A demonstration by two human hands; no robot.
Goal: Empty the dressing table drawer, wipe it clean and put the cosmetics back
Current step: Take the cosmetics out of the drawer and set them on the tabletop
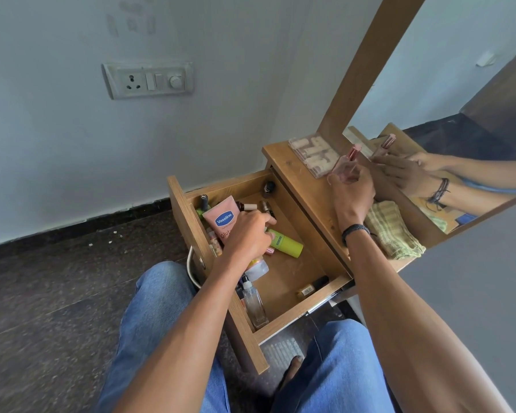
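Observation:
The wooden drawer (292, 272) stands pulled out, with several cosmetics inside. My left hand (246, 234) reaches into it and grips the pink Vaseline tube (222, 219), beside a lime green tube (285, 243). A clear glass spray bottle (255, 305) lies near the drawer's front corner, a small gold tube (306, 290) by the right wall, and small dark bottles (268, 187) at the back. My right hand (352, 192) holds a clear pink perfume bottle (346, 162) upright on the dressing table top (298, 177).
A clear case of lipsticks (315, 155) lies on the table top by the mirror frame (367, 64). A folded green checked cloth (393, 231) rests on the table at my right wrist. My knees in blue jeans (158, 305) sit under the drawer. A switch panel (148, 80) is on the wall.

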